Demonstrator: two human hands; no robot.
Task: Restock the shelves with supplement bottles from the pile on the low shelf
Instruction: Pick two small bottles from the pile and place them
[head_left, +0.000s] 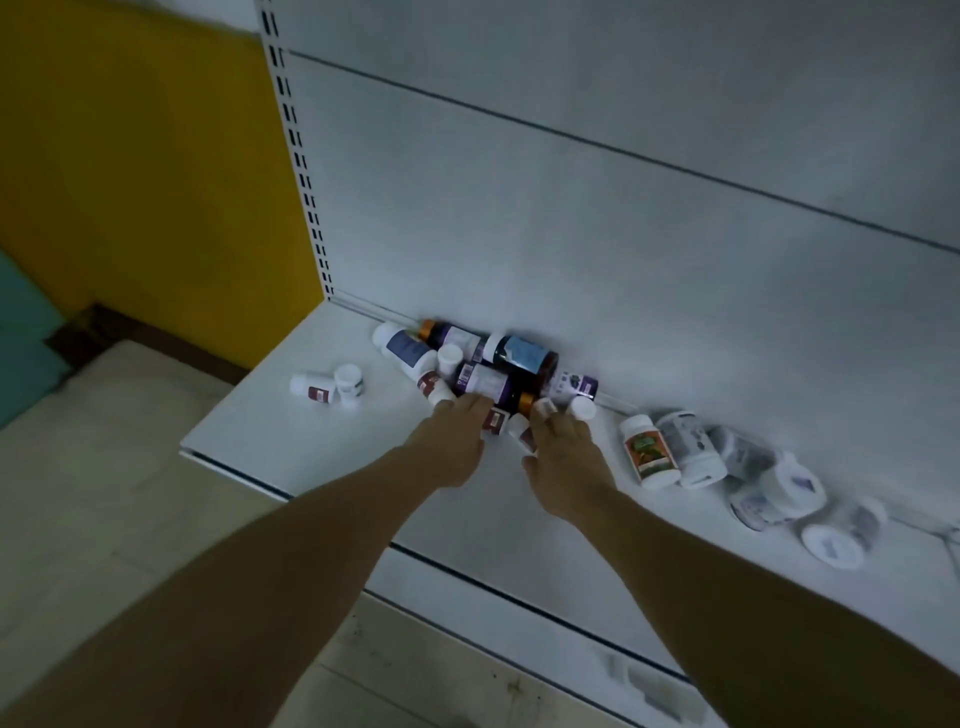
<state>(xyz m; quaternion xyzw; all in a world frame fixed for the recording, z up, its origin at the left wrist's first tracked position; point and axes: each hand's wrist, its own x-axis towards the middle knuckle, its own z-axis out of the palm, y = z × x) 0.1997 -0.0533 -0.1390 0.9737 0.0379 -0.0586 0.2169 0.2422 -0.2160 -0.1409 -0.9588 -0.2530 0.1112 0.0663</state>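
On the white low shelf (332, 441), against the back panel (571, 208): piled supplement bottles (498, 364).

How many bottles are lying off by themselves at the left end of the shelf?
2: a small white bottle with a red label on its side, and another small white bottle touching its right. The central pile may hide more.

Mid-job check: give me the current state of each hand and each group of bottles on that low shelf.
Left hand: reaching into the pile, grip hidden.
Right hand: fingers among small bottles, grip unclear.
Central pile: jumbled against the back panel, mostly on their sides.
Two small white bottles: apart on the left, one lying, one upright.
Right-hand bottles: lying on their sides in a loose row.
Low shelf: bottles scattered, not yet sorted.
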